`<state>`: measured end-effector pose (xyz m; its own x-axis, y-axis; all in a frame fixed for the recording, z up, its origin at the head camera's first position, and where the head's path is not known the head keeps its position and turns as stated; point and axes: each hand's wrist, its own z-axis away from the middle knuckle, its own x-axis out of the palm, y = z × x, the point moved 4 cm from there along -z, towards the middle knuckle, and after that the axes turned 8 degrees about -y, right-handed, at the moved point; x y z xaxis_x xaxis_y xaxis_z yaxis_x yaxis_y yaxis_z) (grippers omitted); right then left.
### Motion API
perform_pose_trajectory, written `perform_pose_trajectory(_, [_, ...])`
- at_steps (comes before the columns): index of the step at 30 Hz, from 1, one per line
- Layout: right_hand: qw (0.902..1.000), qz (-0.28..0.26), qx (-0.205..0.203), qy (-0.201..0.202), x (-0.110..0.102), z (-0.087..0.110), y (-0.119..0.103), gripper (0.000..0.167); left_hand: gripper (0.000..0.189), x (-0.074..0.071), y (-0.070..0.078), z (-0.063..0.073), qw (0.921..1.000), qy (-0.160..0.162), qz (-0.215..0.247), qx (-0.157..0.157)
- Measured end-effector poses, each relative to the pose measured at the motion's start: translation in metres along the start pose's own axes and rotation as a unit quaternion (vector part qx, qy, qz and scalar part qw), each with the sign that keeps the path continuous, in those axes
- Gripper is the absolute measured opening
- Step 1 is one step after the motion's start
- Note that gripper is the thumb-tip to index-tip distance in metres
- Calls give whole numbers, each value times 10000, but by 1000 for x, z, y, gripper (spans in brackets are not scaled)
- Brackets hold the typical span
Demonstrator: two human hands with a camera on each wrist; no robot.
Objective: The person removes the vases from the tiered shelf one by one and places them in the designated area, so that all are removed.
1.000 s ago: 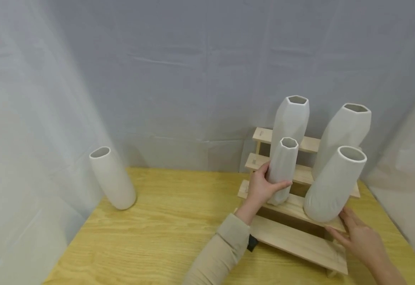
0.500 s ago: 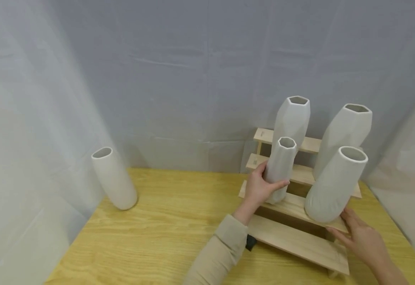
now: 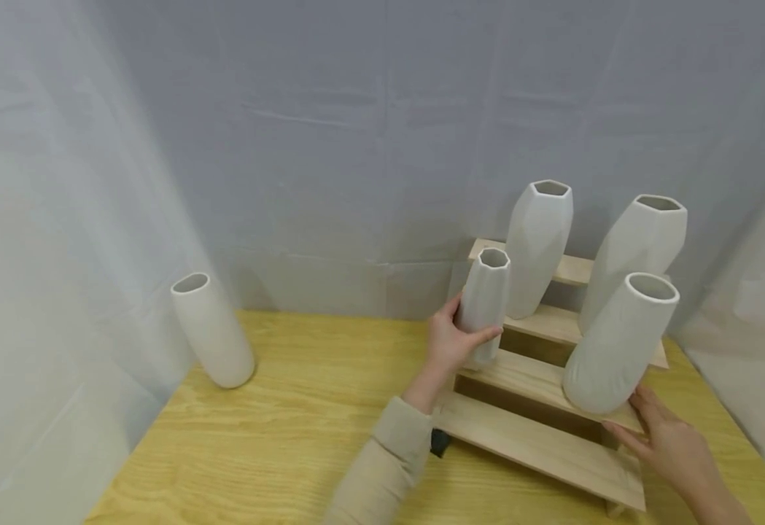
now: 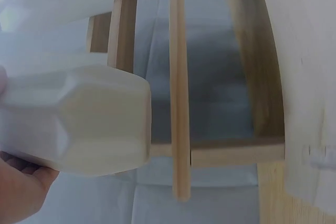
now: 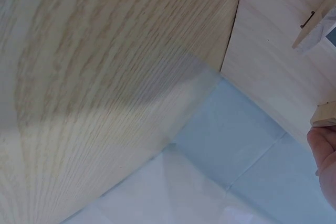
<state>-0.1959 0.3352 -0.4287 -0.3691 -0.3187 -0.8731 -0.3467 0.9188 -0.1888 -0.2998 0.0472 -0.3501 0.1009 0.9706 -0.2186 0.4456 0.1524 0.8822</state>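
A small fluted white vase (image 3: pixel 485 310) is held upright in my left hand (image 3: pixel 451 343), at the left end of the second-lowest shelf of a wooden stepped display stand (image 3: pixel 540 445). The thumb lies across the vase's front. In the left wrist view a narrow gap shows between the vase's base (image 4: pixel 115 124) and the thin shelf edge (image 4: pixel 180 103). My right hand (image 3: pixel 674 445) grips the right end of that same shelf, thumb at its front edge. Fingertips (image 5: pixel 320 145) meet a wooden end in the right wrist view. A round-mouthed white vase (image 3: pixel 618 350) stands beside them.
Two faceted white vases, a narrower one (image 3: pixel 540 248) and a wider one (image 3: pixel 638 248), stand on the stand's higher steps. Another white vase (image 3: pixel 214 335) stands at the table's left edge. A small black object (image 3: pixel 440 442) lies by the stand's lower left corner.
My left hand has moved the fluted vase leftward along the shelf, away from the front of the narrower faceted vase. My right hand has stayed at the shelf's right end.
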Motion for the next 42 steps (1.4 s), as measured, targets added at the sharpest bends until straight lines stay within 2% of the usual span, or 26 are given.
perform_pose_trajectory(9, [10000, -51, 28, -55, 0, -4, 0, 67, 62, -32, -3, 0, 9996, 280, -65, 24])
perform_pose_trajectory(18, [9999, -90, -70, -39, 2, -5, -2, 68, 64, -64, -16, 4, 9978, 466, -465, -30])
perform_pose_trajectory(25, [9998, -131, -136, 38, 2, -6, -1, 68, 66, -87, -27, 5, 9928, 854, -818, -191])
perform_pose_trajectory(30, [9998, -151, -91, 2, 1, -7, 1, 69, 66, -104, -38, 3, 9880, 1185, -935, -342])
perform_pose_trajectory(34, [9998, -144, -114, 61, 0, -6, 2, 70, 63, -118, -46, 4, 9857, 1328, -907, -496])
perform_pose_trajectory(42, [9996, -106, -221, 120, 1, -8, 2, 69, 62, -144, -57, 13, 9809, 1614, -990, -451])
